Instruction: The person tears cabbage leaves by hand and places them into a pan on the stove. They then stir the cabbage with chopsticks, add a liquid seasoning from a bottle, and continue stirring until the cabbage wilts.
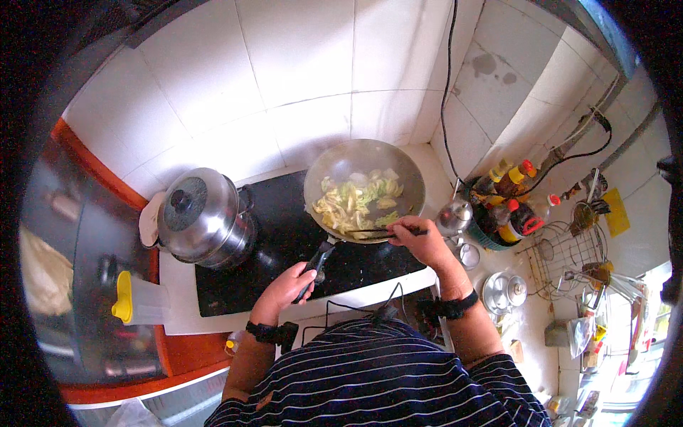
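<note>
A grey wok (pixel 368 155) stands on the right part of a black glass cooktop (pixel 288 197). In it lies a heap of chopped leafy greens (pixel 352 197), pale yellow and green, probably cabbage. My left hand (pixel 288 288) grips the wok's black handle (pixel 319 261) at the near side. With my right hand (pixel 419 240) I hold a dark, thin utensil (pixel 368 231), perhaps chopsticks, over the near rim; its tip reaches the greens. Whether it is one stick or two cannot be made out.
Left of the wok sits a lidded steel pot (pixel 208 219). A yellow-lidded plastic container (pixel 140 299) is at the counter's left. To the right are a metal pot (pixel 454 215), a basket of sauce bottles (pixel 507 208), steel lids (pixel 504 293) and a wire rack (pixel 560 251). A tiled wall (pixel 309 64) rises behind.
</note>
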Demonstrator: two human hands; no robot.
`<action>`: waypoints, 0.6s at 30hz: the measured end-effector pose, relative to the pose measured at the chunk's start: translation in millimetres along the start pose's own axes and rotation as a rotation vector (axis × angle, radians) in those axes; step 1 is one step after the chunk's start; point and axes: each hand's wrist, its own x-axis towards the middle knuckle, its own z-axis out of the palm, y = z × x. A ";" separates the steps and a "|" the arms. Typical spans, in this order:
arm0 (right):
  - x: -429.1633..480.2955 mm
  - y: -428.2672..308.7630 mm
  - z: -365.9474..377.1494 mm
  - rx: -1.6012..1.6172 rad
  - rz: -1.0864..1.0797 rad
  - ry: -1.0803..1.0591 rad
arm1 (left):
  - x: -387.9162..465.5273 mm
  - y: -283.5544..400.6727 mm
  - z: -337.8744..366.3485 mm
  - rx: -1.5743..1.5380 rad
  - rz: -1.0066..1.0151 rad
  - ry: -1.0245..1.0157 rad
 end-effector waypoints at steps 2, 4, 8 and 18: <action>5.9 4.1 -2.1 -0.203 -0.041 0.069 | 0.7 -0.3 -0.1 0.001 -0.011 -0.001; 19.0 12.9 -3.4 -0.290 -0.061 0.196 | 2.1 -1.3 -0.7 -0.015 -0.020 -0.008; 26.9 22.9 -25.0 -0.295 -0.193 0.401 | 3.7 -3.6 -1.9 -0.009 -0.029 0.009; 92.4 84.2 -9.3 -0.126 -0.146 0.615 | 0.2 0.0 -0.4 -0.002 -0.024 0.003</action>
